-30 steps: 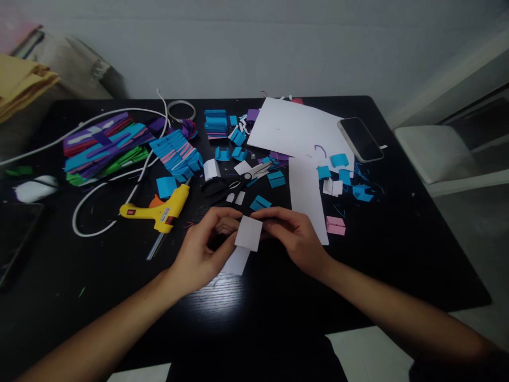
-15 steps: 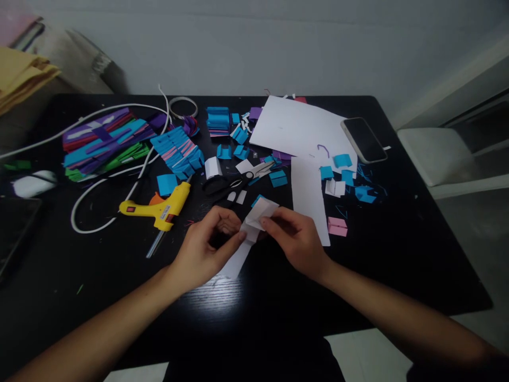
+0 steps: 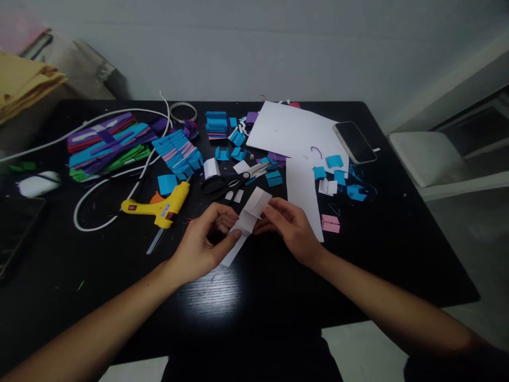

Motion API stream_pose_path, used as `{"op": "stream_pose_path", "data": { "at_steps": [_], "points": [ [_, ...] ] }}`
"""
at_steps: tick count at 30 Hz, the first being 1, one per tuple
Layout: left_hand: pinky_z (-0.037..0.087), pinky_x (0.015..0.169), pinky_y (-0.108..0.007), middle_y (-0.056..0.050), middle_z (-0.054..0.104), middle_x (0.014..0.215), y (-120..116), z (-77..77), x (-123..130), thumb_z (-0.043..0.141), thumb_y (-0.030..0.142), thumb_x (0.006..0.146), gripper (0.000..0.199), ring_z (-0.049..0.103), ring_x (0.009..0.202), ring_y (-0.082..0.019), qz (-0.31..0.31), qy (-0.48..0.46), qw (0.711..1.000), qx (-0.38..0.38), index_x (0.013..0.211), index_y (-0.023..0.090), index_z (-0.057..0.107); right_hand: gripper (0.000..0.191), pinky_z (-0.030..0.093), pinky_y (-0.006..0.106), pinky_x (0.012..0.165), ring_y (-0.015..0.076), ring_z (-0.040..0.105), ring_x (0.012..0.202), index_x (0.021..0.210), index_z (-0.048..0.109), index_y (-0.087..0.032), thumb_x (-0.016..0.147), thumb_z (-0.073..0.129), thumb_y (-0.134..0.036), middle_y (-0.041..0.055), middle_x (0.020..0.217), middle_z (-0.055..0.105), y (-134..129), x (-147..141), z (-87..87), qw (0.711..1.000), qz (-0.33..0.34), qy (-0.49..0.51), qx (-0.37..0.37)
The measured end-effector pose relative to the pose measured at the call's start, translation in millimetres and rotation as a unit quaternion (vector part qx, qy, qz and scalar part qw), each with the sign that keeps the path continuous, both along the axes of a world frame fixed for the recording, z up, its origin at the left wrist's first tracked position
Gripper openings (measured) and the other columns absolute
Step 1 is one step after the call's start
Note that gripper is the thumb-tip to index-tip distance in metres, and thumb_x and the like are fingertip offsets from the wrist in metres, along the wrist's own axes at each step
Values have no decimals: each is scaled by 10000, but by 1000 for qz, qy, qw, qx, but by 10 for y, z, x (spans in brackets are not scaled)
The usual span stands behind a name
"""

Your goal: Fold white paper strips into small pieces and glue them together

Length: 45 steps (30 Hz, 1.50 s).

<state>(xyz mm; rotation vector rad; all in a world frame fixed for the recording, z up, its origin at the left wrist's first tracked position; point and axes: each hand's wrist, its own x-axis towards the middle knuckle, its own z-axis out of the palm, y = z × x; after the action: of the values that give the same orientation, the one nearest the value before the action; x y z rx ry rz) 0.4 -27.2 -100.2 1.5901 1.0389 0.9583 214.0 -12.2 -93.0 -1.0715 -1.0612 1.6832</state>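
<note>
A folded white paper strip slants between my hands, with creases across its middle and its lower end pointing toward me. My left hand pinches its left edge, thumb on top near the middle fold. At the right edge, my right hand holds it between thumb and fingers, beside a small raised fold. Just beyond the strip lie black-handled scissors and small white paper scraps. A larger white sheet strip lies behind my right hand.
A yellow glue gun lies left, beside a looping white cable. Bundled coloured paper strips, folded blue pieces, a big white sheet and a phone cover the back. A pink folded piece lies right.
The strip's upper part, folded up and over before, now lies opened out flatter. My right hand has shifted slightly along its right edge. The view has moved a little.
</note>
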Motion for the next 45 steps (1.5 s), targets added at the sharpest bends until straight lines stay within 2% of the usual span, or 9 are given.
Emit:
{"op": "stream_pose_path", "data": {
  "at_steps": [6,9,11,14,17,21,24,36,45],
  "points": [
    [591,778,-275,-22,727,926,18,-9,33,713,214,932,231,722,856,-151,9,-59,998,-19,1111,214,567,399,683,400,825,224,763,927,1082,655,-210,796,862,-398,50,996,769,-15,-18,-46,1000,6,-12,22],
    [592,779,-280,-23,727,914,17,-4,31,726,237,924,241,719,845,-154,20,-60,998,-21,1108,208,572,646,666,419,882,213,753,939,1343,504,-288,807,854,-373,49,1134,732,-48,-33,-58,998,-39,-17,43],
    [579,766,-260,-12,707,896,16,-6,24,726,230,924,233,701,823,-138,26,-61,998,-22,1102,206,577,773,639,419,943,216,725,1041,1455,381,-345,830,835,-354,76,1324,644,-77,-37,-49,994,-69,-40,79],
    [550,756,-225,4,677,879,15,-11,14,704,204,938,202,661,791,-107,29,-61,997,-24,1103,207,586,696,610,390,988,229,638,1220,1439,399,-355,869,796,-324,88,1487,486,-108,-38,-38,985,-83,-76,128],
    [524,724,-211,10,649,857,16,-15,12,692,206,945,174,626,762,-99,42,-53,997,-23,1090,203,598,565,617,364,960,209,641,1179,1319,476,-328,858,803,-319,65,1411,503,-108,-39,-53,987,-76,-73,121],
    [513,680,-209,5,642,852,28,-24,20,714,226,929,166,612,722,-97,66,-71,995,-28,1049,193,604,378,647,328,818,143,672,869,957,487,-257,837,819,-391,-9,1023,577,-93,-47,-66,991,-97,-52,82],
    [547,704,-226,-11,680,882,31,-39,26,731,221,917,185,662,753,-112,66,-96,992,-41,1048,197,602,385,653,334,767,141,683,764,832,474,-232,858,799,-437,-25,856,596,-107,-54,-40,996,-44,-45,62],
    [590,670,-225,-27,753,831,6,85,-11,557,194,1004,201,722,700,-124,22,1,1000,8,1107,182,730,131,662,395,868,205,760,901,922,777,-240,852,813,-345,25,928,776,-117,-11,2,992,-19,-85,88],
    [565,643,-207,-46,771,925,35,64,-23,760,198,873,122,708,711,-123,39,29,998,49,995,191,770,167,638,396,936,199,768,954,959,811,-258,798,848,-232,6,976,802,-92,18,-17,995,17,-46,85]
  ]
}}
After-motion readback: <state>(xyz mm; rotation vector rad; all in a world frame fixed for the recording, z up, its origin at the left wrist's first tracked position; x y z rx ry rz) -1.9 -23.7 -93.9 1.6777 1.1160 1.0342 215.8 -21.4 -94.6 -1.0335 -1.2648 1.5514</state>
